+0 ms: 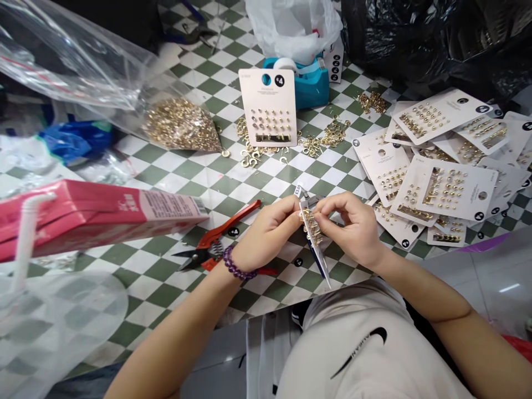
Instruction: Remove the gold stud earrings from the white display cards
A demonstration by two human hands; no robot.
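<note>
My left hand [264,230], with a purple bead bracelet at the wrist, grips a white earring card [323,267] that stands almost edge-on above the table. Gold posts and backs stick out from the card's right side. Against these gold pieces my right hand [351,227] closes thumb and fingertips; the small part in the pinch is hidden. Partly behind the card lies a metal tool with a dark blue handle [315,258]. Red-handled cutters [214,244] rest just left of my left hand, partly covered by the wrist.
Filled earring cards [461,191] are piled at right. A sample card [269,108] stands against a blue tape dispenser [313,88], with loose gold pieces [332,133] around it. A bag of gold parts [180,124] lies left; a pink drink carton [103,216] stands nearer.
</note>
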